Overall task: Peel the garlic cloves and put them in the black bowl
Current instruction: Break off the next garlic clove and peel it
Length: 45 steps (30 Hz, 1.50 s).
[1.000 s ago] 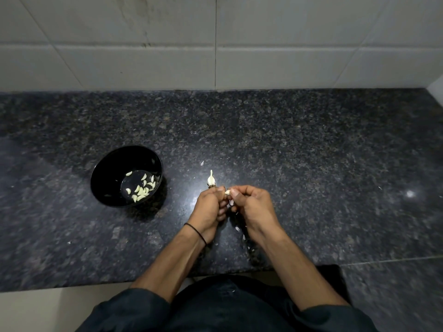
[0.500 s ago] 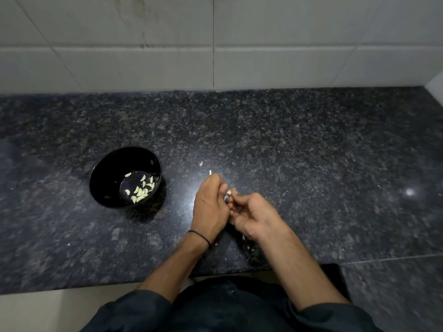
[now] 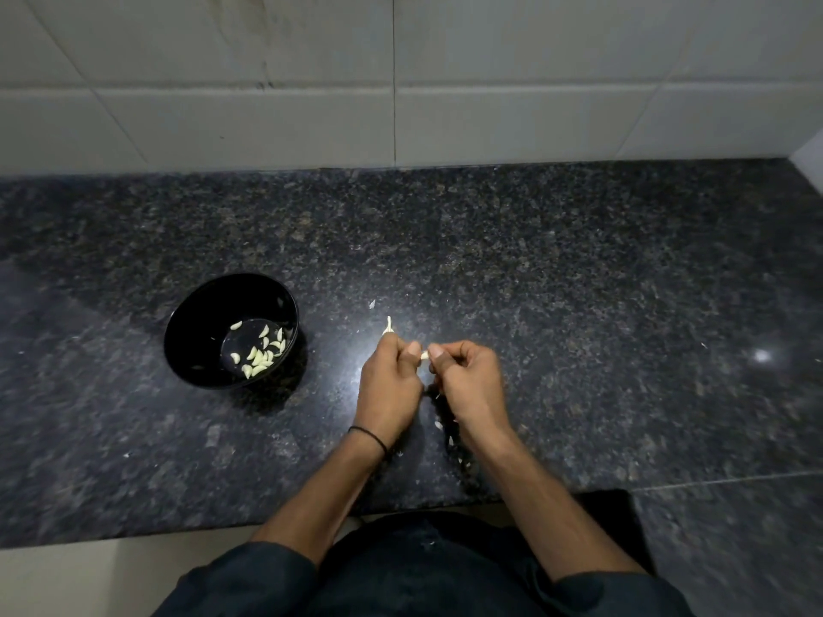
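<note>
Granite counter, dark & speckled, meets white wall tiles; right of black bowl w/ peeled cloves I see L hand curled round a garlic stem, R hand pinching a clove.

Glossy black bowl, pale yellow-white cloves inside. Black-grey speckled granite table, brownish flecks; whitish skin flakes near. Off-white wall tiles far, grey grout lines, faint brown streaks. Cream garlic bit, cream garlic stalk. Thin black wristband. Dark navy sleeves.
</note>
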Motion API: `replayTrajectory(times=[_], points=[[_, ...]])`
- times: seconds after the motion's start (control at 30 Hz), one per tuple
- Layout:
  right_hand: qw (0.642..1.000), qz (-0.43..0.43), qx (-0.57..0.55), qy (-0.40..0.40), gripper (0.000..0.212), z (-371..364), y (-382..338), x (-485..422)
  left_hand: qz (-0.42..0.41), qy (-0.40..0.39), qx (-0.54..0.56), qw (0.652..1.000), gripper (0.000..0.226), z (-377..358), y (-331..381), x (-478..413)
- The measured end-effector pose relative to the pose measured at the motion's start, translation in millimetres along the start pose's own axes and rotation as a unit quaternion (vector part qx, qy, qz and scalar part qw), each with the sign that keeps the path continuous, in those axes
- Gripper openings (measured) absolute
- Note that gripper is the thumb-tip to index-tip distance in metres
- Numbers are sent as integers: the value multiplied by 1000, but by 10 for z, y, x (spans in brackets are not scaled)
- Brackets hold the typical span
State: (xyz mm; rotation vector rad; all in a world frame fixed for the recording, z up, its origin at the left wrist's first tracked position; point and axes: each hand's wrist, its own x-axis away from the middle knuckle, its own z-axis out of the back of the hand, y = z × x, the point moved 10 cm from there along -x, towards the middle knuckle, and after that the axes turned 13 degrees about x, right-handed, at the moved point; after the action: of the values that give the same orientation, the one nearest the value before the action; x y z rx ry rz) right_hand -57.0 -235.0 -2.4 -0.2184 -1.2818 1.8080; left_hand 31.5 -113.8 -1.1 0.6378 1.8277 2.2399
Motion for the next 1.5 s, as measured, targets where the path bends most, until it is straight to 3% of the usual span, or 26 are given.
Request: replayTrajectory(times=[0.1,0.17,0.23,0.3,0.37,0.43,0.53,0.6,0.67,0.73,0.77,1.0,1.23,1.37,1.5], points=[[992,-85,-89,-39,25,-90,108,41,-159,21,-104,981,18,30,294,56],[955,-177,-223,-84,26,-227,162,121,-191,19,-129,973,18,7,372,78],[930,-197,-292,-105,25,-288,123,172,-128,29,-100,986,20,27,268,36],[958,-133,-236,-96,22,-242,64,142,9,27,35,999,26,-23,30,11],[994,-21,-100,-41,16,-96,-4,64,127,0,195,972,33,-196,-159,42],[998,57,-11,-9,14,-32,-93,34,209,-37,259,942,33,-302,-260,67],[998,49,-48,-15,16,-38,-65,27,276,-82,314,905,28,-385,-338,123],[994,4,-105,-28,15,-73,-12,37,232,-74,274,930,29,-343,-259,127],[988,-49,-144,-31,12,-93,73,52,86,-28,91,992,27,-121,-73,70],[981,-86,-172,-22,16,-53,132,43,-57,-5,-103,993,16,2,118,60],[978,-93,-188,-19,17,-28,135,26,-88,-6,-147,985,13,22,144,58],[979,-73,-188,-18,15,5,107,19,-70,-25,-77,994,10,-14,39,86],[994,-18,-107,-5,9,36,105,27,-47,-39,-21,998,26,-55,-26,91],[995,-7,-103,-6,8,40,76,43,-55,-26,26,998,11,-12,32,105],[997,3,-80,-20,9,20,38,77,-62,-10,39,997,15,32,67,57]])
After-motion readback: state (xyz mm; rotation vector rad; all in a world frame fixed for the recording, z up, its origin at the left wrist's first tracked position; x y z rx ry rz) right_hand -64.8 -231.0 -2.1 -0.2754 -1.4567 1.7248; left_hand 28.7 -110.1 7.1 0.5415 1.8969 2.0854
